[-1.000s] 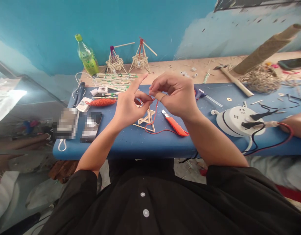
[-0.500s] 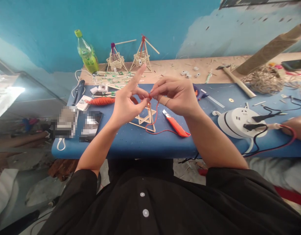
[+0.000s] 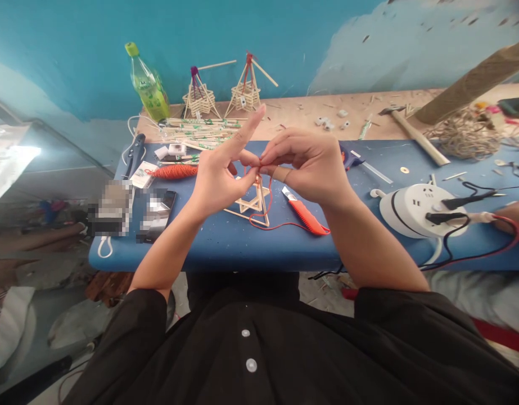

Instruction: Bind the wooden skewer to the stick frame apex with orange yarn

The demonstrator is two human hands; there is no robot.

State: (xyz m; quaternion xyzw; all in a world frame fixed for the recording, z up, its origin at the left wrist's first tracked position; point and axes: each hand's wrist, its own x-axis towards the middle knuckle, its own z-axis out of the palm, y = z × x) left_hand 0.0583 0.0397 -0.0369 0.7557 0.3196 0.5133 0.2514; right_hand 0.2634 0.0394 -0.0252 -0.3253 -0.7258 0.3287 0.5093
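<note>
A small pyramid frame of wooden sticks (image 3: 251, 202) stands on the blue table (image 3: 242, 242). My left hand (image 3: 219, 177) pinches its top between thumb and middle finger, with the index finger pointing up. My right hand (image 3: 312, 166) meets it fingertip to fingertip, pinching an orange thread (image 3: 280, 226) at the apex. The thread hangs down and trails in a loop across the table towards an orange utility knife (image 3: 305, 212) lying just right of the frame.
Left of my hands lie an orange thread spool (image 3: 175, 171), a phone (image 3: 158, 212) and stick bundles (image 3: 195, 130). Two finished stick towers (image 3: 242, 90) and a green bottle (image 3: 147, 84) stand behind. A white power strip (image 3: 415, 209) with cables sits right; a hammer (image 3: 411, 132) lies beyond.
My fingertips have closed together over the frame's top, and the left index finger has lifted higher. The view has tilted slightly.
</note>
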